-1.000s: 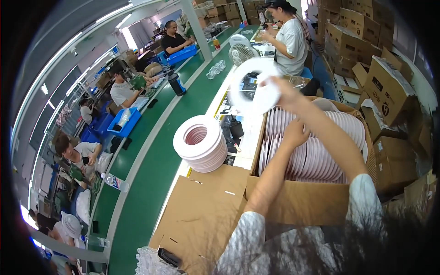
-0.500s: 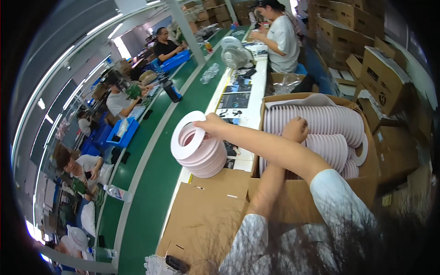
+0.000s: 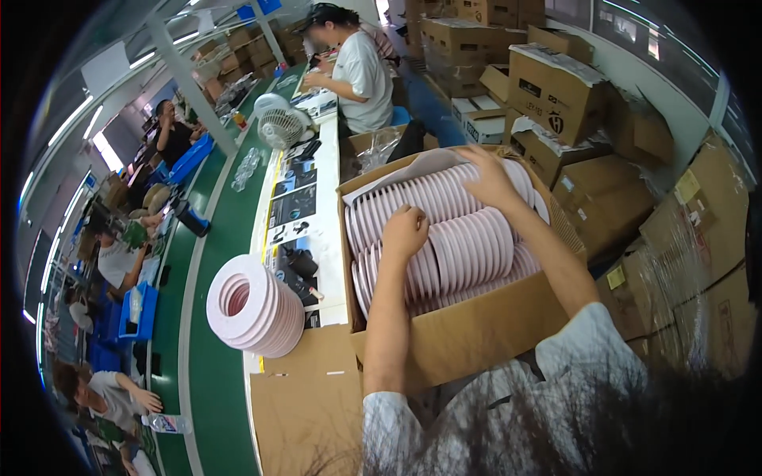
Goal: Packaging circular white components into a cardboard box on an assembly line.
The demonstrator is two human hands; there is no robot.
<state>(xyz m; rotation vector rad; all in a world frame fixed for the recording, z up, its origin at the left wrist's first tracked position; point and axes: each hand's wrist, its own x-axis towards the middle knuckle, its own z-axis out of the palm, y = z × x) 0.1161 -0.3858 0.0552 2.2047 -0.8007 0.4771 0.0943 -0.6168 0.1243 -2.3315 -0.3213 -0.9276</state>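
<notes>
Blue tray [image 3: 136,321], one: lay at the far left, with a pale bag inside. Clear bottle [image 3: 167,424], one: lay on its side, near a co-worker's hand [image 3: 145,399]. Green belt [image 3: 216,349], one: ran lengthwise beside the desk [image 3: 331,230].

Ring stack [image 3: 274,317], one: pale pinkish-white flat rings, piled face to face, leaned slightly at the belt side of the desk, by the far edge of a flat piece of cardboard [image 3: 309,404]. Fan [image 3: 280,125], one: white, stood farther along the desk. Co-worker [image 3: 367,79], one: in a white top, was stationed beyond.

Left hand [image 3: 406,232], one: fingers curled together, set over the packed rings [image 3: 474,250]; whether it gripped one could not be told. Open carton [image 3: 468,324], one: brown, held those rings on edge in rows, with a pale liner [image 3: 421,168] along its far side. Right hand [image 3: 490,181], one: fingers apart, over the right part of the far row.

Stacked cartons [image 3: 559,91], several: brown, stood at the far right.
</notes>
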